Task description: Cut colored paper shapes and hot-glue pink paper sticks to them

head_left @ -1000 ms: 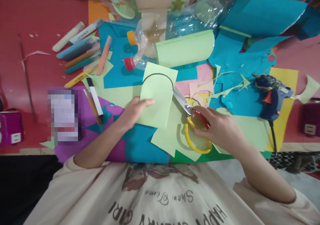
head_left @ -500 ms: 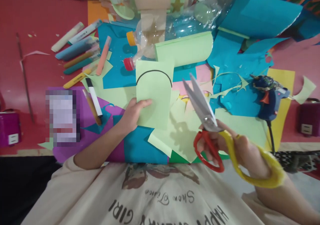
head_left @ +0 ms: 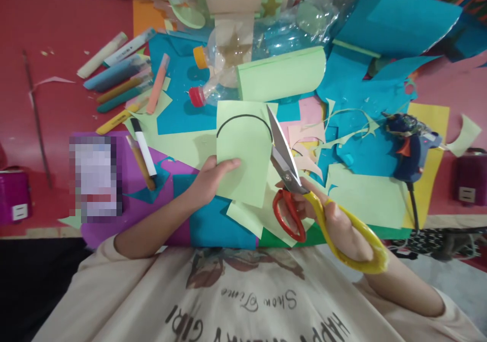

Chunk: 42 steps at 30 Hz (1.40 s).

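A light green paper piece point(head_left: 243, 154) with a black arc drawn near its top is pinched in my left hand point(head_left: 213, 179), thumb on its face and the other fingers behind. My right hand point(head_left: 331, 215) grips scissors point(head_left: 291, 172) with one red and one yellow handle. Their blades are parted at the paper's right edge, close to the right end of the arc. Whether the lower blade touches the paper I cannot tell. Beyond the paper lies a plastic bottle with a red cap point(head_left: 197, 96), partly wrapped in a green paper sheet point(head_left: 283, 73).
Several markers point(head_left: 117, 73) lie at the left, above a blurred phone point(head_left: 95, 177). A blue glue gun point(head_left: 414, 151) rests on yellow paper at the right. Paper scraps point(head_left: 350, 134) and blue sheets point(head_left: 178, 83) cover much of the red table point(head_left: 49, 98).
My right hand has brought the scissors left and up to the paper's right edge, their blades opening wider. My left hand has shifted the paper slightly right and toward me.
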Tool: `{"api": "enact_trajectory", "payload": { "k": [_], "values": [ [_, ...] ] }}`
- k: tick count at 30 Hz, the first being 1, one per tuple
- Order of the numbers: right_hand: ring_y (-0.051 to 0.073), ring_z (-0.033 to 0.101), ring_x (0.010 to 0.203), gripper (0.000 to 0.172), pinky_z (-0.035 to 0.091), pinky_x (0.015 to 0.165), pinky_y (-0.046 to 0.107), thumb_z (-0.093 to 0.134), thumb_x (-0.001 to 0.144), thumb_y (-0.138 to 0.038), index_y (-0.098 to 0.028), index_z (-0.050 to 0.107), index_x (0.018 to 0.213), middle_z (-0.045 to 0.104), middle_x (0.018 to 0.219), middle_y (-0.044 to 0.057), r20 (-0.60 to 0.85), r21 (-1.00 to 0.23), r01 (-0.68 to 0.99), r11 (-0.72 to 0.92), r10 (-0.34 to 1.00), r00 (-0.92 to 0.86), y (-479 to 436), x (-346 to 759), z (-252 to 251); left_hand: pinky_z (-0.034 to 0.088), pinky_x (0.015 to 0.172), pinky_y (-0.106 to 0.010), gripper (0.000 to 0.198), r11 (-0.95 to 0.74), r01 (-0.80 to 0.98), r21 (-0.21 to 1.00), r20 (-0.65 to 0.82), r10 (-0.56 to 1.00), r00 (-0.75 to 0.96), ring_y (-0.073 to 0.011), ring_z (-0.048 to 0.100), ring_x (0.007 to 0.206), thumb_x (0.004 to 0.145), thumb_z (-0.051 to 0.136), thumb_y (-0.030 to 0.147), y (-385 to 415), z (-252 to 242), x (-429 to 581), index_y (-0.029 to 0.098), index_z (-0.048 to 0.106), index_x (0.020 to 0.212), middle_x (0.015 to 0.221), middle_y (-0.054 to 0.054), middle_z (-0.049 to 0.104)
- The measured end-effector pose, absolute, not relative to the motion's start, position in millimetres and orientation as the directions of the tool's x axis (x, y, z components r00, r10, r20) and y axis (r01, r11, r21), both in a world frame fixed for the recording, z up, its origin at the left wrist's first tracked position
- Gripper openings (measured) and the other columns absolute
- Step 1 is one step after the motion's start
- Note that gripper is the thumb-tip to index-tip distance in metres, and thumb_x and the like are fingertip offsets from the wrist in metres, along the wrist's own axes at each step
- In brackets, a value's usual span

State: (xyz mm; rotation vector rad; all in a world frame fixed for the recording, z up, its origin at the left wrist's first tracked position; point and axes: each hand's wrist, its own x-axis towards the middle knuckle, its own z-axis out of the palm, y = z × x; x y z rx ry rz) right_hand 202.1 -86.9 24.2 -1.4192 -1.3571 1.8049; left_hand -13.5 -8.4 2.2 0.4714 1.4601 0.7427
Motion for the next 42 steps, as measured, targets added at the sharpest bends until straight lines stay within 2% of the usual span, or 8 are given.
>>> {"api": "enact_trajectory", "payload": {
  "k": [5,15,21,27,36,42],
  "values": [
    [0.021,0.058,0.062,0.072,0.050,0.054,0.033,0.017,0.081,-0.077,-0.023,0.052,0.114,0.061,0.071,0.006,-0.407,-0.911,0.220,-0.349,0.842,-0.353,-80.6,197.0,23.5,0.053,0.061,-0.027,0.031,0.694,-0.124,0.709,-0.685,0.720,0.114,-0.0230,0.069,0.075,0.059,0.076,0.044,-15.7,-6.3,-16.7,0.020,0.073,0.077,0.077,-0.004,0.074],
    [0.019,0.054,0.058,0.065,0.049,0.054,0.033,0.020,0.083,-0.074,-0.024,0.053,0.108,0.057,0.065,0.003,-0.446,-0.895,0.176,-0.410,0.828,-0.339,-84.4,194.7,19.7,0.053,0.066,-0.026,0.030,0.641,-0.080,0.763,-0.631,0.766,0.123,-0.0237,0.068,0.082,0.065,0.070,0.045,-15.8,-8.7,-18.4,0.019,0.073,0.079,0.083,-0.005,0.075],
    [0.015,0.048,0.053,0.058,0.043,0.050,0.029,0.025,0.086,-0.071,-0.024,0.050,0.107,0.050,0.061,-0.001,-0.361,-0.912,-0.037,-0.409,0.841,-0.403,-74.6,189.0,19.4,0.052,0.066,-0.027,0.033,0.689,0.019,0.725,-0.682,0.714,0.158,-0.0228,0.067,0.081,0.065,0.070,0.045,-14.3,-4.3,-21.9,0.017,0.071,0.081,0.079,-0.002,0.073],
    [0.011,0.042,0.047,0.054,0.036,0.044,0.027,0.031,0.085,-0.070,-0.026,0.046,0.110,0.047,0.068,-0.003,-0.345,-0.877,-0.161,-0.452,0.827,-0.445,-68.6,183.3,23.9,0.051,0.064,-0.024,0.027,0.700,-0.003,0.714,-0.687,0.701,0.192,-0.0195,0.067,0.077,0.066,0.070,0.042,-14.2,-4.2,-21.6,0.019,0.071,0.079,0.076,0.000,0.072],
    [0.010,0.041,0.046,0.050,0.034,0.045,0.028,0.031,0.084,-0.072,-0.024,0.045,0.093,0.047,0.068,-0.003,-0.347,-0.886,-0.149,-0.440,0.840,-0.418,-69.7,181.9,22.2,0.051,0.066,-0.027,0.033,0.729,-0.048,0.683,-0.700,0.672,0.240,-0.0209,0.068,0.076,0.065,0.070,0.043,-11.0,-3.1,-21.8,0.017,0.071,0.085,0.079,-0.002,0.073],
    [0.011,0.041,0.046,0.051,0.035,0.044,0.029,0.029,0.085,-0.071,-0.024,0.047,0.092,0.049,0.062,-0.003,-0.347,-0.909,-0.086,-0.408,0.854,-0.388,-71.8,183.2,17.6,0.053,0.068,-0.028,0.037,0.742,-0.028,0.669,-0.722,0.659,0.208,-0.0229,0.069,0.081,0.064,0.070,0.044,-10.5,-3.1,-22.6,0.017,0.070,0.089,0.084,-0.004,0.074]
  ]
}}
